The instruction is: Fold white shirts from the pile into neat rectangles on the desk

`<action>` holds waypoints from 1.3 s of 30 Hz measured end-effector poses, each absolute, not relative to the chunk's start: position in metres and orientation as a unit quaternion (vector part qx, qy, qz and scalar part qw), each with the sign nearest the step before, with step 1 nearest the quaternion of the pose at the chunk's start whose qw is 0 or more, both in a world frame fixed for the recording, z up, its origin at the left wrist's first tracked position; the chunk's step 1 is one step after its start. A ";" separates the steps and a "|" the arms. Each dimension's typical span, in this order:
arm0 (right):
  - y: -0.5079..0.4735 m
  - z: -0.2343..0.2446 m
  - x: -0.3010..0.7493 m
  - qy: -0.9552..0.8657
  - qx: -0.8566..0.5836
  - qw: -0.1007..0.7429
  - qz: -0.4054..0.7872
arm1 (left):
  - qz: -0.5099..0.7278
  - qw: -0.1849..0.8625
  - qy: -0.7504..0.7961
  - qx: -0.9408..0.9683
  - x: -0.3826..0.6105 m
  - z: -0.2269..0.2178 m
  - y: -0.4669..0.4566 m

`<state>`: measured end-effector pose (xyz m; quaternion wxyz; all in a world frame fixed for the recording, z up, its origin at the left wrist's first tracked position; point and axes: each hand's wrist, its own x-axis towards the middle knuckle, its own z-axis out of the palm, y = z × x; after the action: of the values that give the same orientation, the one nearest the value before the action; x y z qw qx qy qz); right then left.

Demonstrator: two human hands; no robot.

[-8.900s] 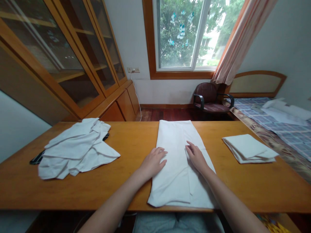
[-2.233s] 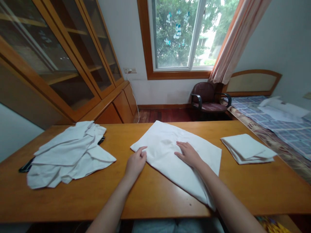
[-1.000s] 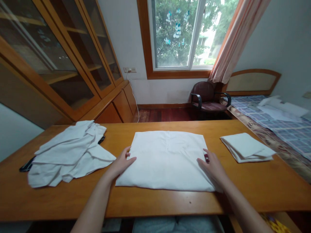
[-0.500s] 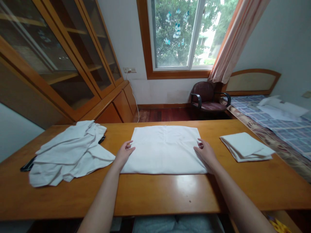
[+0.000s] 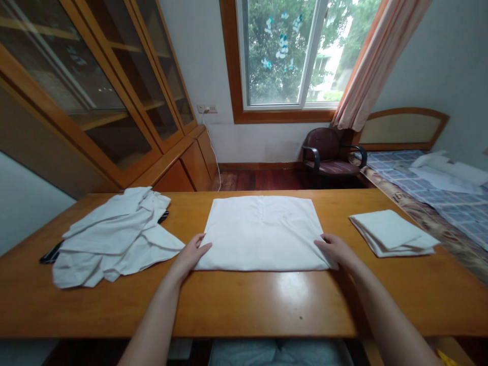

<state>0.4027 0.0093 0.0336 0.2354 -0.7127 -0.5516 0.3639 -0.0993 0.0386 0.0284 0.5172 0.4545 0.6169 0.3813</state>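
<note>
A white cloth (image 5: 261, 231), folded into a wide flat rectangle, lies in the middle of the wooden table (image 5: 244, 302). My left hand (image 5: 189, 255) rests at the cloth's near left corner, with the thumb lying on the fabric and the fingers loosely stretched along the edge. My right hand (image 5: 336, 250) lies flat on the near right corner, fingers pointing inward over the cloth. Neither hand has lifted the fabric.
A heap of crumpled white cloths (image 5: 114, 235) sits at the table's left, over a dark flat object (image 5: 49, 252). A stack of folded white cloths (image 5: 392, 234) is at the right. Beyond the table are a glass-door cabinet (image 5: 114, 101), a chair (image 5: 330, 152) and a bed (image 5: 438, 193).
The long cloth was turned crosswise and squared up on the table. In the last half second both hands slid from its side edges toward me, to the near corners.
</note>
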 end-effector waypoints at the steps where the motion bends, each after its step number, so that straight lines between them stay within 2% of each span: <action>1: 0.014 0.033 0.402 -0.547 -0.718 0.248 0.352 | 0.387 0.517 0.617 0.449 -0.096 0.030 0.042; 4: 0.029 0.032 0.399 -0.536 -0.737 0.277 0.305 | 0.393 0.519 0.612 0.450 -0.086 0.038 0.053; 7: 0.037 0.036 0.399 -0.524 -0.731 0.305 0.313 | 0.389 0.559 0.589 0.435 -0.079 0.048 0.058; 12: 0.024 0.046 0.402 -0.478 -0.675 0.354 0.436 | 0.353 0.615 0.576 0.406 -0.082 0.062 0.053; 17: 0.008 0.054 0.407 -0.447 -0.618 0.337 0.552 | 0.304 0.610 0.562 0.468 -0.092 0.065 0.042; 25: -0.002 0.041 0.409 -0.424 -0.641 0.425 0.478 | 0.377 0.562 0.580 0.453 -0.101 0.049 0.027; 35: -0.025 0.044 0.424 -0.492 -0.658 0.333 0.463 | 0.329 0.514 0.623 0.490 -0.114 0.060 0.002; 39: -0.030 0.046 0.428 -0.466 -0.650 0.354 0.484 | 0.331 0.548 0.605 0.473 -0.115 0.067 -0.006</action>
<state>0.4277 -0.0305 0.0460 0.3539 -0.6502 -0.4663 0.4843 -0.1151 -0.0056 0.0668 0.5484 0.4731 0.6051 0.3307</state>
